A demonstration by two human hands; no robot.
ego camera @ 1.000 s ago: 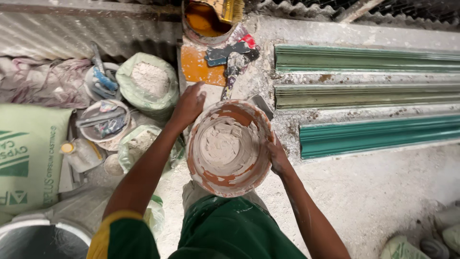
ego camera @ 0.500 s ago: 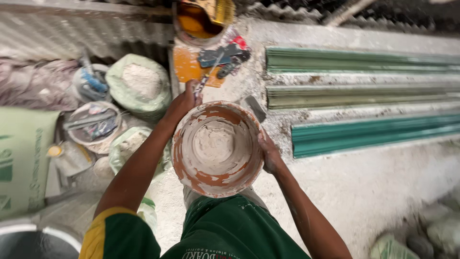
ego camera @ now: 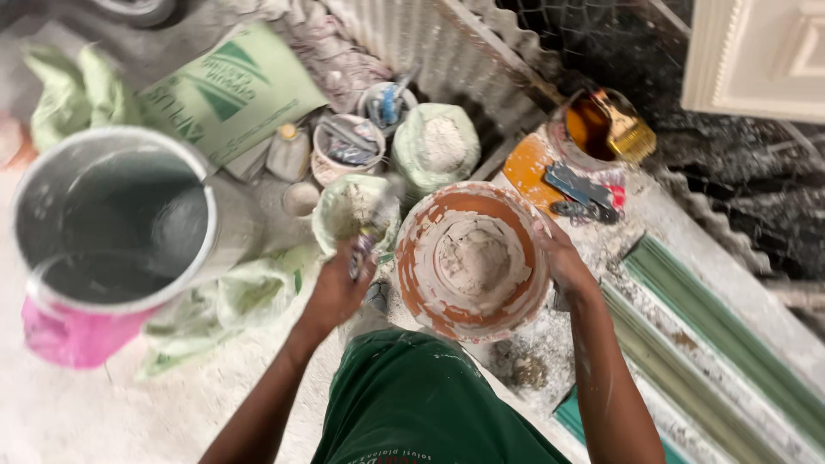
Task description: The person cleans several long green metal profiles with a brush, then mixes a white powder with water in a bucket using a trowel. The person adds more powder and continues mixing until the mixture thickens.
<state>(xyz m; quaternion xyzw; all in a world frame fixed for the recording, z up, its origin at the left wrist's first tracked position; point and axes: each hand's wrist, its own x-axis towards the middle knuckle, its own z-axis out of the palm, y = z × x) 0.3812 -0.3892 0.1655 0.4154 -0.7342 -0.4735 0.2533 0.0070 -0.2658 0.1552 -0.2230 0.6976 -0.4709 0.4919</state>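
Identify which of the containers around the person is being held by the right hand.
The orange-stained mixing bowl with pale plaster inside; the right hand grips its rim, unlike the other containers.

Both bare forearms reach forward from the bottom of the frame, elbows bent and spread. The left hand [ego camera: 337, 288] is curled into a closed grip, knuckles up, fingers wrapped tight. The right hand [ego camera: 560, 259] is open and cupped, palm turned inward, fingers pressed flat. Pale dust streaks the right forearm.
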